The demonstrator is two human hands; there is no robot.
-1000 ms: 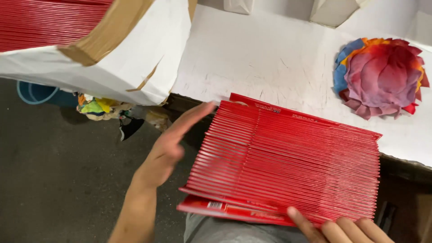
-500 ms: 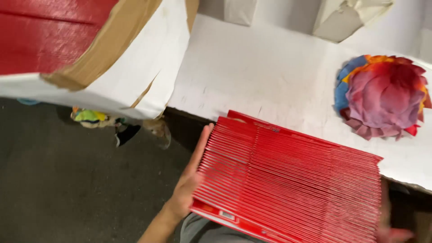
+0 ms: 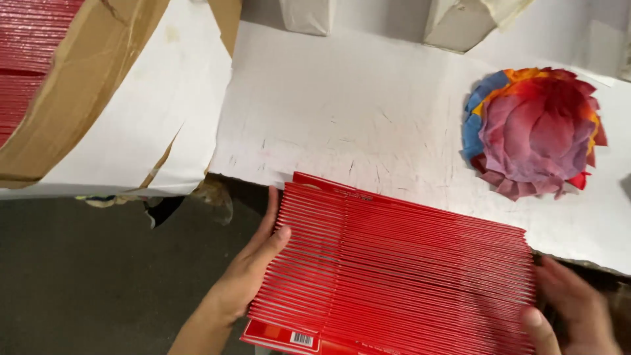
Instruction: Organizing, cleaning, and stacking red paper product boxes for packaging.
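From the head camera we look down on a white worktop (image 3: 368, 112) covered in paper that is scuffed and marked with small dark specks; its near edge runs diagonally from left to lower right, and below it lies a dark grey floor (image 3: 85, 283). At upper left sits a cardboard box (image 3: 85, 85) with brown flaps and torn white lining, and more red sheets (image 3: 29, 52) are packed inside it. Near the right edge of the worktop rests a round bundle of coloured cloth (image 3: 532, 131), purple and pink in the middle with blue, orange and red at its rim, well apart from the hands. At the back stand two pale blocks (image 3: 460, 20), only partly in view. The fanned stack of red flat cards (image 3: 401, 276) lies at the near edge of the worktop, partly overhanging it, each card stepped slightly past the next so that thin ridges run across it. Our left hand (image 3: 253, 269) grips its left side, thumb on top, fingers underneath. Our right hand (image 3: 572, 306) clasps the right end, somewhat blurred.
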